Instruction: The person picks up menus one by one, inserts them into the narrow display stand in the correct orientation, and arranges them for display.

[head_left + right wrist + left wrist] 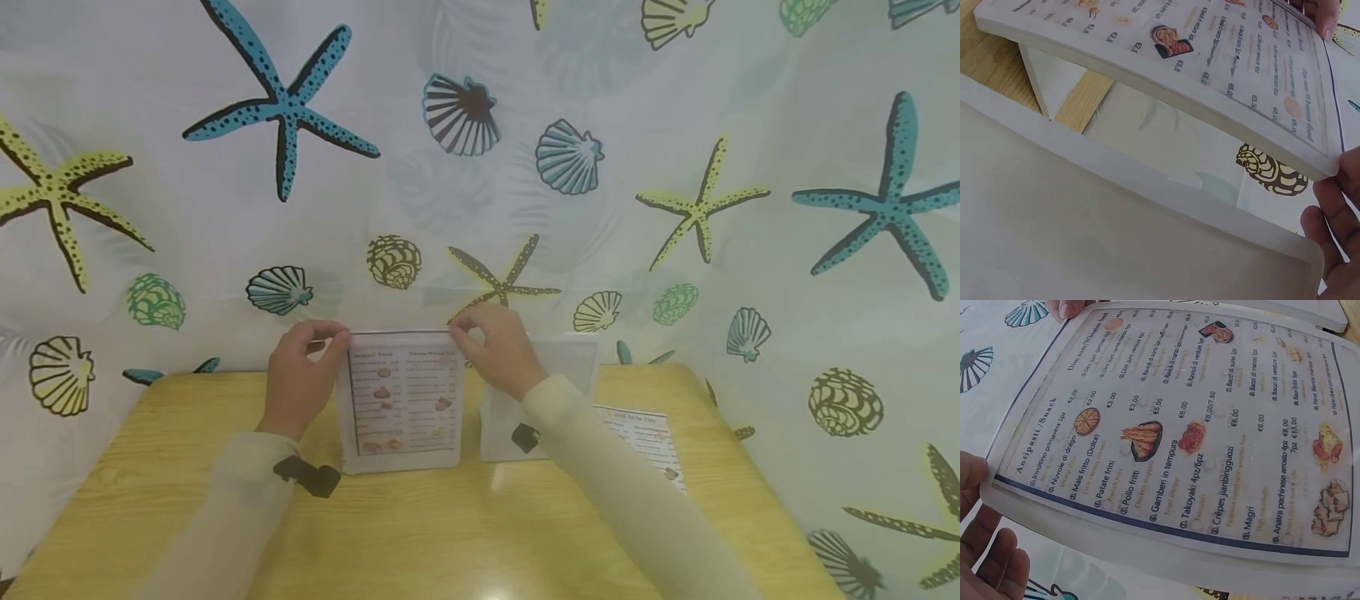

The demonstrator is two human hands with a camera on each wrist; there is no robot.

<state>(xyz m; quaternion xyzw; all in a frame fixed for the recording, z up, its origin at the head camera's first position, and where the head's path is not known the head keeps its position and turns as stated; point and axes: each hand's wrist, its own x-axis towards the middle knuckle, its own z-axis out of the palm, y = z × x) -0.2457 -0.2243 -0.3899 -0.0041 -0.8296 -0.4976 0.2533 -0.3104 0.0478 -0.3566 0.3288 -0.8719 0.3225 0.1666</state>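
On my head feed, I have both hands on a framed menu (406, 408) just left of the centre of the frame. It stands upright at the far side of the wood-grained counter (450, 533), its printed face towards me. The left hand (298, 379) pinches its upper left corner between thumb and forefinger; the right hand (501, 348) pinches the upper right corner the same way. I cannot tell how firm either hold is.

My left wrist feed shows the white border around a dark-blue-lined page, headed "Antipasti/Snack" and "Dim sum/Wheaten food", with prices and small food pictures. The left hand's other fingers (1007, 569) are loosely bent below the corner, at the lower left of the frame.

Just right of the menu on my head feed, a plain white frame (566, 367) stands upright, partly hidden by the right hand and sleeve (600, 475). Its raised rim fills the lower left of my right wrist feed. Further right in the head view, a printed sheet (643, 429) lies on the counter, partly covered by that sleeve. Behind everything hangs a pale backdrop (360, 208) patterned with starfish and shells.
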